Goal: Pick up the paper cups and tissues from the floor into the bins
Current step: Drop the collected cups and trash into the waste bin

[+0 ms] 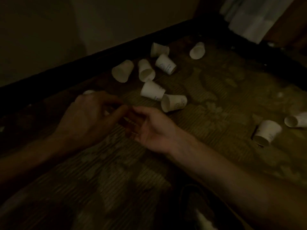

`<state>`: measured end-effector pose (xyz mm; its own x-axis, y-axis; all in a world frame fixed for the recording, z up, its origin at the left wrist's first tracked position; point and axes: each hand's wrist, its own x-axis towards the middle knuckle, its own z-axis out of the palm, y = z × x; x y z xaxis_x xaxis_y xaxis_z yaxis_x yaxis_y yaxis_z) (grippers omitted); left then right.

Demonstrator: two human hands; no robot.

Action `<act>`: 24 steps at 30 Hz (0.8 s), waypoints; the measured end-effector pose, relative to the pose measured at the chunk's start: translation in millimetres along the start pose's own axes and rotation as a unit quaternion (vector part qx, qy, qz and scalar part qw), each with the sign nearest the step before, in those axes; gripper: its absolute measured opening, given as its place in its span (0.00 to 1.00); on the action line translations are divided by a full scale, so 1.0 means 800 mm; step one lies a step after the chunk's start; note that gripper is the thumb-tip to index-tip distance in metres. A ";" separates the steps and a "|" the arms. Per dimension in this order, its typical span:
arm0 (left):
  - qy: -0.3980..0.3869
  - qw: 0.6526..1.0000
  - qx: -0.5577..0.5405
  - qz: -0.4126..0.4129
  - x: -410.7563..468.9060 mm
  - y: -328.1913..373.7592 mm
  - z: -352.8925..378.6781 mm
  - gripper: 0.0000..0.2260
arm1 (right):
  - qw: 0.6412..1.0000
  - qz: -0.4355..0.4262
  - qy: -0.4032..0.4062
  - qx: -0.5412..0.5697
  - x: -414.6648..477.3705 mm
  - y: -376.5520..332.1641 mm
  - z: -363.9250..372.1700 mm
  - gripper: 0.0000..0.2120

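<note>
Several white paper cups lie tipped over on the patterned carpet (216, 90). A cluster sits ahead of my hands, among them one cup (152, 90) and another (173, 102) closest to my fingers. Two more cups (267, 132) lie at the right. My left hand (89, 117) is curled, back up, and white paper cup (88, 92) shows above its knuckles and between its fingers. My right hand (149, 128) lies palm up with relaxed fingers, its fingertips next to my left thumb, holding nothing. No tissue is plainly visible on the floor in the dim light.
A wall with a dark skirting board (83, 63) runs diagonally behind the cups. Pale fabric (249, 19) hangs at the top right. A dark container (187, 193) with something white inside sits at the bottom edge under my right forearm.
</note>
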<state>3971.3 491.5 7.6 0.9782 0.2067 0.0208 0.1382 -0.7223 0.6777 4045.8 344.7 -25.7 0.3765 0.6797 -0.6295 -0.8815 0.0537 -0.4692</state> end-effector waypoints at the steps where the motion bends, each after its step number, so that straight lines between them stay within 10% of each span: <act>1: -0.010 1.000 0.021 0.016 0.011 0.013 0.001 0.17 | 1.000 -0.006 -0.005 0.007 -0.004 -0.010 -0.009 0.10; 19: -0.089 0.994 -0.063 -0.013 0.132 0.136 0.245 0.15 | 0.966 -0.094 0.185 0.153 -0.093 -0.084 -0.220 0.10; 24: -0.076 0.990 -0.120 -0.007 0.120 0.149 0.304 0.16 | 0.948 -0.091 0.305 0.011 -0.103 -0.083 -0.265 0.11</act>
<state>4119.7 265.1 -88.7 0.9910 0.1007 -0.0878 0.1286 -0.5387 0.8326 4133.8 130.1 -73.4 0.6113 0.1079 -0.7840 -0.7896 0.1493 -0.5951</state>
